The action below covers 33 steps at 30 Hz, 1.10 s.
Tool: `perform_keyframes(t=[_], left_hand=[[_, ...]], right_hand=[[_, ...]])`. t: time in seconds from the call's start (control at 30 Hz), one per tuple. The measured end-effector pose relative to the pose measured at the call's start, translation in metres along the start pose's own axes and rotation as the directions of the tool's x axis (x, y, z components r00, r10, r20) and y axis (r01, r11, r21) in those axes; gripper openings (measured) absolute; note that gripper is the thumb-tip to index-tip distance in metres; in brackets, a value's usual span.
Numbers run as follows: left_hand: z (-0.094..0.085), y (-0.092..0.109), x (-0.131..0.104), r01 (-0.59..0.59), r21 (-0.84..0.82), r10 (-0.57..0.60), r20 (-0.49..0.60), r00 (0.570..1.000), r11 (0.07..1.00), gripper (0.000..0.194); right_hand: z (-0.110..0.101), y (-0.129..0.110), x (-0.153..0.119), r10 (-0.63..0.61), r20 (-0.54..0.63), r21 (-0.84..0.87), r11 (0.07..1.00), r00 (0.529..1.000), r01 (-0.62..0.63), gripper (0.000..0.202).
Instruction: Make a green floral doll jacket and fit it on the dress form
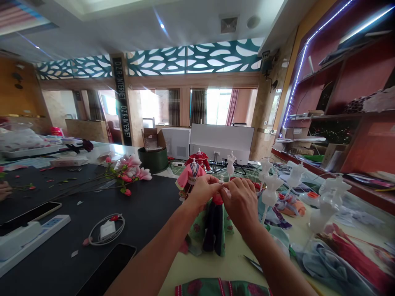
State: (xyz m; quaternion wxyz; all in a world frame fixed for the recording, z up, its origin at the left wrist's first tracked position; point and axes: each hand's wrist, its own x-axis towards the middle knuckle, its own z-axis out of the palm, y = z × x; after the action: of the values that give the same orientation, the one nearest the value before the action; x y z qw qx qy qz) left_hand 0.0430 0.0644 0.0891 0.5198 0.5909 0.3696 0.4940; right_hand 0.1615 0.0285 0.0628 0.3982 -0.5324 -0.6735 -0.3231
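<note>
My left hand (pixel 203 191) and my right hand (pixel 240 201) meet at the neck of a small white mannequin (pixel 221 179). It wears a doll dress (pixel 212 226) with a red top, a dark front panel and green flowered sides. Thumbs and fingers of both hands are pinched together at the collar; the exact spot they grip is partly hidden. Just behind my left hand stands another mannequin in a pink doll robe (pixel 191 174). A red doll outfit (pixel 200 159) is on a stand farther back. Near my right forearm lie scissors (pixel 253 263), partly covered.
Several bare white mannequins (pixel 270 191) stand on the right among heaped fabric pieces (pixel 327 259). A green patterned cloth (pixel 222 286) lies at the front edge. On the left are artificial flowers (pixel 132 170), a coiled cable (pixel 106 230), phones and a power strip (pixel 40 238). Another person's hand (pixel 4 190) shows far left.
</note>
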Motion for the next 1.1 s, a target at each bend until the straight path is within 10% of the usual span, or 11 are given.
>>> perform_keyframes(t=[1.1], left_hand=[[-0.006,-0.006,-0.003,-0.025,-0.107,0.031,0.060,0.998,0.994,0.024]], right_hand=[[0.025,0.007,-0.014,0.094,-0.249,0.406,0.914,0.964,0.016,0.009]])
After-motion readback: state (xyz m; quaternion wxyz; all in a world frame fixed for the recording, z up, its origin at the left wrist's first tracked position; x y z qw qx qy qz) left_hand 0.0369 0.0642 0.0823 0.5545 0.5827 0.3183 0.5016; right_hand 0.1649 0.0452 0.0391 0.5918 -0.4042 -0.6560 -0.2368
